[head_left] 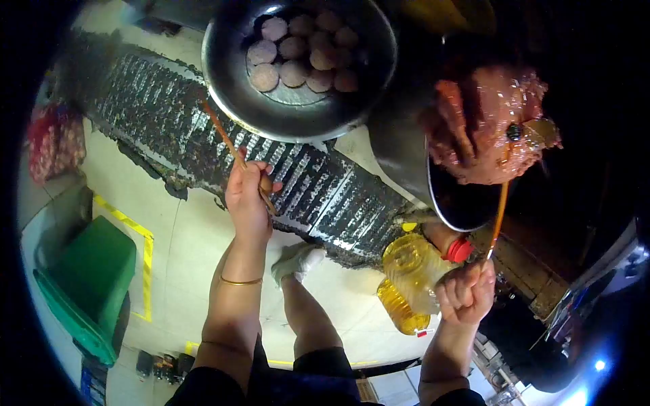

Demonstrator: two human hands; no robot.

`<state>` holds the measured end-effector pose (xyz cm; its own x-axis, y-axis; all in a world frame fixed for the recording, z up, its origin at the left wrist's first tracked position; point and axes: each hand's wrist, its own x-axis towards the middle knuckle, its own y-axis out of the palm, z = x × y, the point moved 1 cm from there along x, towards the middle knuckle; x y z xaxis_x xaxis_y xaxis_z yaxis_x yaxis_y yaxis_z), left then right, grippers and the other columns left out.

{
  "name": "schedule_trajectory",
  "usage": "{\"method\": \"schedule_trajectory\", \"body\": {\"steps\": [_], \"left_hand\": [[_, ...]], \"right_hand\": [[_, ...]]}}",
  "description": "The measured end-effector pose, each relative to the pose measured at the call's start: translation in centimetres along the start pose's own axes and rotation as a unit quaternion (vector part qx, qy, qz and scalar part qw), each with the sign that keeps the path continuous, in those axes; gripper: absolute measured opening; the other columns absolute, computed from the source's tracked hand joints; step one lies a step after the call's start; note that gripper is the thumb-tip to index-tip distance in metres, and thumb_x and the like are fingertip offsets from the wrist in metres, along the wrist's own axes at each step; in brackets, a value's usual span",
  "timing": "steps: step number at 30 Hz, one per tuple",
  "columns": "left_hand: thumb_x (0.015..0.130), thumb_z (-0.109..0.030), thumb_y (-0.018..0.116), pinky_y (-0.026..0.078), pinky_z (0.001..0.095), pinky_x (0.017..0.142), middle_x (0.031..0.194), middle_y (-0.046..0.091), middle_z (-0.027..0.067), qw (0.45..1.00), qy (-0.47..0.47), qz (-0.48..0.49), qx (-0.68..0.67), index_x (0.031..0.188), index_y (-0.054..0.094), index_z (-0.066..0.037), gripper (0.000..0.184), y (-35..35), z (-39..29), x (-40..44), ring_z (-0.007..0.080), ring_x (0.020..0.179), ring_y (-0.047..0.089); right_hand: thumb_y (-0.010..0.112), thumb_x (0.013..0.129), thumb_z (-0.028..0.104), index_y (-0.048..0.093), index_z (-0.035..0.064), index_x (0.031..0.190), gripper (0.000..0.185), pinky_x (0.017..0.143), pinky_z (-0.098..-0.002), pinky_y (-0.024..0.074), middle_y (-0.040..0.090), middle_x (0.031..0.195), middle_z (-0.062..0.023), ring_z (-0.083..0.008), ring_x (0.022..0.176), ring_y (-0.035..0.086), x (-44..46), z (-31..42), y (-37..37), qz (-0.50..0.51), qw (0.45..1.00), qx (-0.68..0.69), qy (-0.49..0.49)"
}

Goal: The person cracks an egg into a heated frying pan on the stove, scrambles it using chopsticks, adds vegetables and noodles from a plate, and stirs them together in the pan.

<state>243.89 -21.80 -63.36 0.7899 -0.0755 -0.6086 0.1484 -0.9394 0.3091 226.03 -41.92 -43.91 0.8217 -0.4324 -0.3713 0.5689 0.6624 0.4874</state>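
"Dark metal first?"

"Yes: long, slatted, crusted strip point(338, 210), running from ten o'clock across to four."

"Then, at twelve?"

"Wide, round, silvery steel pan point(223, 88). Between eight and nine, green plastic bin point(91, 277) on pale floor point(183, 237)."

"And toward three?"

"Deep, grey metal pot point(399, 145). Over its mouth, at two o'clock, big, glossy, reddish-brown piece of meat point(487, 145). Back at twelve, inside the pan, cluster of round, greyish-brown balls point(294, 71). Between four and five, clear plastic jug of yellow liquid point(409, 264)."

"Right hand point(467, 294)?"

"At four, curled tightly round a slim, orange-brown stick point(500, 220), pointing just past twelve. Far end at the meat's lower edge; cannot tell whether pushed in."

"Left hand point(250, 193)?"

"At nine, above the strip. Fingers folded round a thin, reddish-brown stick point(220, 128), tip aimed toward eleven, near the pan's rim."
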Motion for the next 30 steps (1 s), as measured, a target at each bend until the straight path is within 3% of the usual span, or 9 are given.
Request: {"method": "schedule_trajectory", "body": {"steps": [3,5,10,13,16,19,25,27,30], "left_hand": [[0.093,-0.019,0.050,0.053,0.0229,0.059,0.080,0.056,0.0032,0.999,-0.049,-0.004,0.005,0.106,0.055,-0.001,0.022,-0.1,-0.3,1.5,0.0035,0.059,0.047],[0.093,-0.019,0.051,0.053,0.0246,0.059,0.073,0.054,0.0009,0.998,-0.052,0.005,-0.024,0.097,0.058,0.000,0.021,-0.1,0.0,2.5,0.0036,0.056,0.044],[0.090,-0.016,0.053,0.051,0.0272,0.059,0.073,0.051,-0.0009,0.992,-0.109,0.015,-0.067,0.088,0.058,-0.004,0.014,-0.2,-1.1,3.6,0.0063,0.060,0.044],[0.088,-0.016,0.052,0.054,0.0329,0.066,0.106,0.060,0.0039,0.986,-0.145,0.036,-0.079,0.088,0.056,-0.007,0.010,-0.8,-0.6,4.4,0.0177,0.089,0.059],[0.088,-0.021,0.054,0.053,0.0322,0.063,0.098,0.061,0.0048,0.981,-0.176,0.045,-0.068,0.093,0.057,-0.008,0.014,-0.6,-0.2,4.2,0.0172,0.091,0.060],[0.089,-0.026,0.055,0.050,0.0309,0.064,0.097,0.061,0.0045,0.980,-0.184,0.066,-0.043,0.098,0.056,-0.008,0.020,0.1,-0.1,3.8,0.0153,0.089,0.060],[0.088,-0.029,0.056,0.048,0.0301,0.067,0.097,0.062,0.0027,0.974,-0.199,0.080,-0.073,0.097,0.056,-0.011,0.021,0.7,0.7,4.3,0.0143,0.091,0.058],[0.088,-0.030,0.057,0.048,0.0300,0.068,0.097,0.062,0.0024,0.974,-0.191,0.084,-0.090,0.096,0.056,-0.012,0.020,1.2,0.6,4.4,0.0138,0.092,0.058],[0.092,-0.025,0.052,0.046,0.0253,0.061,0.067,0.051,-0.0041,0.976,-0.184,0.053,-0.101,0.094,0.058,-0.005,0.021,2.7,0.4,4.3,0.0048,0.059,0.047]], "right_hand": [[0.043,0.096,0.018,0.048,0.0035,0.093,0.016,0.035,-0.0209,0.0216,0.028,0.044,0.0063,-0.0050,0.033,0.023,2.3,-2.1,1.3,0.030,0.998,0.016,0.047],[0.050,0.093,0.027,0.054,0.0009,0.088,0.026,0.038,-0.0234,0.0212,0.034,0.049,0.0044,-0.0043,0.037,0.024,4.0,-3.8,2.6,-0.012,0.996,0.000,0.094],[0.045,0.092,0.012,0.055,0.0019,0.089,0.014,0.044,-0.0200,0.0242,0.040,0.058,0.0053,-0.0031,0.048,0.033,8.2,-9.9,2.5,-0.106,0.970,-0.109,0.188],[0.045,0.092,0.009,0.055,0.0023,0.090,0.013,0.046,-0.0192,0.0249,0.040,0.060,0.0067,-0.0015,0.051,0.032,10.2,-14.3,1.1,-0.103,0.951,-0.222,0.188],[0.046,0.092,0.011,0.057,0.0026,0.090,0.015,0.047,-0.0203,0.0288,0.043,0.061,0.0057,-0.0019,0.052,0.036,12.1,-16.6,0.6,-0.102,0.924,-0.317,0.187],[0.046,0.092,0.011,0.058,0.0023,0.092,0.015,0.049,-0.0237,0.0348,0.049,0.061,0.0009,-0.0063,0.053,0.043,13.7,-17.7,0.7,-0.063,0.852,-0.514,0.081],[0.046,0.092,0.008,0.059,0.0013,0.092,0.015,0.054,-0.0281,0.0413,0.057,0.067,-0.0071,-0.0130,0.058,0.050,11.3,-18.4,-0.8,-0.053,0.853,-0.513,0.077],[0.045,0.092,0.007,0.059,0.0016,0.091,0.015,0.054,-0.0251,0.0380,0.055,0.070,-0.0034,-0.0091,0.061,0.047,10.9,-17.4,-0.2,-0.060,0.867,-0.490,0.067],[0.045,0.093,0.008,0.059,0.0032,0.088,0.015,0.050,-0.0189,0.0280,0.046,0.066,0.0049,-0.0016,0.057,0.034,10.1,-16.5,0.2,-0.109,0.871,-0.458,0.137]]}}
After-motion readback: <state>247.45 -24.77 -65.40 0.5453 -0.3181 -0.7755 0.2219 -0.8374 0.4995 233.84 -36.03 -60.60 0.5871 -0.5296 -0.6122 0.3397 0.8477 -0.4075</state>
